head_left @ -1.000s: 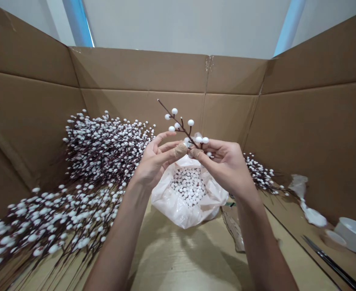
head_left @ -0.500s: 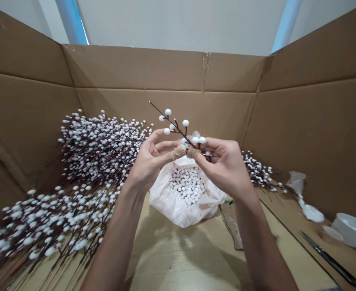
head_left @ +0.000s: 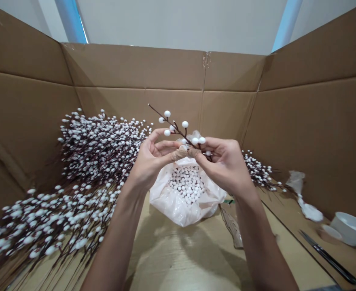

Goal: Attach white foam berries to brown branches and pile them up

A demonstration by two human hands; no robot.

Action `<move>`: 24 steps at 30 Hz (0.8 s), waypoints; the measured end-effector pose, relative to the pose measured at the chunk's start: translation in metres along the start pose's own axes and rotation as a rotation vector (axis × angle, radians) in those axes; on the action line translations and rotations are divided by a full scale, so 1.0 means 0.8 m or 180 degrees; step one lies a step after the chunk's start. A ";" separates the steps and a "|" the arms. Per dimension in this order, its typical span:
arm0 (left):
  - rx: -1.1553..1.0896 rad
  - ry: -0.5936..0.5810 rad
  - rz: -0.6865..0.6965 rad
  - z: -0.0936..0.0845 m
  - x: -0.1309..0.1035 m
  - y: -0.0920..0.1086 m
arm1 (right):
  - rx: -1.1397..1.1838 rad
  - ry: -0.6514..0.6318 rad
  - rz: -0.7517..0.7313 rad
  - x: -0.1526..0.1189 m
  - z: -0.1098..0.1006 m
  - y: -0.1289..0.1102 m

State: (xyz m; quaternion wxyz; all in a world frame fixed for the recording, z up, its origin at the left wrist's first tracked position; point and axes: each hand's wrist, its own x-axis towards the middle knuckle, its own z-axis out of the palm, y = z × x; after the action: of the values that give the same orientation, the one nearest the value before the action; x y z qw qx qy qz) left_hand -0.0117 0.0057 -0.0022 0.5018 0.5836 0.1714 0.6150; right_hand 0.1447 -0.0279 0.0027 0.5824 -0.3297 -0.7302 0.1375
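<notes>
A thin brown berry branch (head_left: pixel 178 130) with several white balls slants up to the left above the bag. My right hand (head_left: pixel 222 159) pinches its lower stem between thumb and fingers. Close beside it, my left hand (head_left: pixel 153 155) has thumb and fingertips closed on a white berry (head_left: pixel 183 147) at the stem. Both thumbs have tan tape wrapped round the tips. Directly beneath the hands, a white plastic bag (head_left: pixel 166 204) lies open with many loose white berries (head_left: pixel 187 184) inside.
Finished-looking berry branches (head_left: pixel 99 145) are heaped at left, others (head_left: pixel 258 171) at right. A black-handled blade (head_left: pixel 328 256), a white bowl (head_left: pixel 350 228), crumpled plastic (head_left: pixel 311 212) and a torn cardboard piece (head_left: pixel 232 226) lie on the right. Cardboard walls (head_left: pixel 166 68) enclose the table.
The branch's tip has dipped slightly, and the two thumbs have shifted very little. Both hands keep their hold above the bag.
</notes>
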 end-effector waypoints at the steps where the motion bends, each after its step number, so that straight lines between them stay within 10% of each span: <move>1: 0.0010 -0.0011 0.0014 0.000 0.000 0.000 | 0.0013 0.0002 0.0010 0.000 0.000 0.001; 15: 0.0280 -0.0096 -0.0109 -0.005 0.001 0.006 | 0.2025 0.0313 0.0815 0.017 0.006 0.012; 24: 0.1354 -0.1583 -0.1125 0.033 -0.012 -0.024 | 0.3090 0.1473 0.0870 0.031 0.015 0.020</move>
State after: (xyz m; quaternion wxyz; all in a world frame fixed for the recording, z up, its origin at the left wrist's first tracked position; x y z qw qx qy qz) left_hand 0.0178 -0.0035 -0.0161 0.4941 0.7678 0.2663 0.3089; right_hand 0.1363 0.0021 0.0084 0.7896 -0.1368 -0.3865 0.4565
